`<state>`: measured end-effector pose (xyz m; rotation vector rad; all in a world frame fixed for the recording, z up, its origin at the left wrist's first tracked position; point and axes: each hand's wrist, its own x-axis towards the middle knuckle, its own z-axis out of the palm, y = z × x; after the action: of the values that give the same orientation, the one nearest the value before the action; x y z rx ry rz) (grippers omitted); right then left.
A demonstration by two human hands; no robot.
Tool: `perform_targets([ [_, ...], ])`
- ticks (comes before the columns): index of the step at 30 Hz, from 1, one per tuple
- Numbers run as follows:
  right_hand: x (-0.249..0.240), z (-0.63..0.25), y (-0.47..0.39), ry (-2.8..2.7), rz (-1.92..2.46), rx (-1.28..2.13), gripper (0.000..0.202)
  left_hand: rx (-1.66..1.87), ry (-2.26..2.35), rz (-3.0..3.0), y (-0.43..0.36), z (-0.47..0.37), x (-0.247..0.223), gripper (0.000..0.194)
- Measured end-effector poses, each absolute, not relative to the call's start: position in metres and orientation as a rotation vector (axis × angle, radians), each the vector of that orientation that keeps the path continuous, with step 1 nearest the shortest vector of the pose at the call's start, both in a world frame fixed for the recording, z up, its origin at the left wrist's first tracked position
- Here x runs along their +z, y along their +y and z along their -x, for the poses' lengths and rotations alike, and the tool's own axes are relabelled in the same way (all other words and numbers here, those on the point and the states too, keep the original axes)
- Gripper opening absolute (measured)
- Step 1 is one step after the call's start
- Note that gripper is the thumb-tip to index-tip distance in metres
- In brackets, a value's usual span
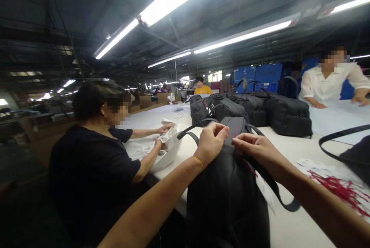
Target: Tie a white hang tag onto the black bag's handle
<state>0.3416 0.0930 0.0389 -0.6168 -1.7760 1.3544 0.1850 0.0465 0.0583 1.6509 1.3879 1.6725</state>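
Through the head view, I see my left hand (212,142) and right hand (256,147) pinching a thin red string (236,132) between fingertips, over the nearest black bag (228,186) at the bench (295,147). A white tag (265,192) hangs along its right side. Farther right lie red-stringed tags (335,182); other bags (286,115) stand beyond.

The left hand (212,142) is bare, and around its wrist runs a thin yellow band (199,162), narrow and close-fitting, its material too small to tell. The right hand (256,147) is bare as well, wrist included. The left forearm (156,198) and the right forearm (315,201) are uncovered as far as the view reaches, each narrowing toward the wrist
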Motion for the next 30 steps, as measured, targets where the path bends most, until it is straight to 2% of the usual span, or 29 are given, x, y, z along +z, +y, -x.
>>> perform_targets([
  [9,0.045,-0.341,0.082,-1.587,0.769,1.436,0.050,1.458,1.277,-1.655,0.043,-0.185,0.056,0.035],
  [16,0.039,-0.336,0.083,-1.363,0.913,1.457,0.046,1.388,1.291,-1.587,0.047,-0.181,0.052,0.034],
  [24,0.037,-0.339,0.076,-1.344,0.971,1.408,0.055,1.303,1.169,-1.453,0.044,-0.182,0.057,0.045],
  [27,0.034,-0.339,0.077,-1.411,0.848,1.386,0.057,1.283,1.182,-1.467,0.043,-0.182,0.058,0.041],
  [30,0.034,-0.338,0.079,-1.473,0.718,1.374,0.056,1.308,1.239,-1.447,0.041,-0.183,0.059,0.030],
])
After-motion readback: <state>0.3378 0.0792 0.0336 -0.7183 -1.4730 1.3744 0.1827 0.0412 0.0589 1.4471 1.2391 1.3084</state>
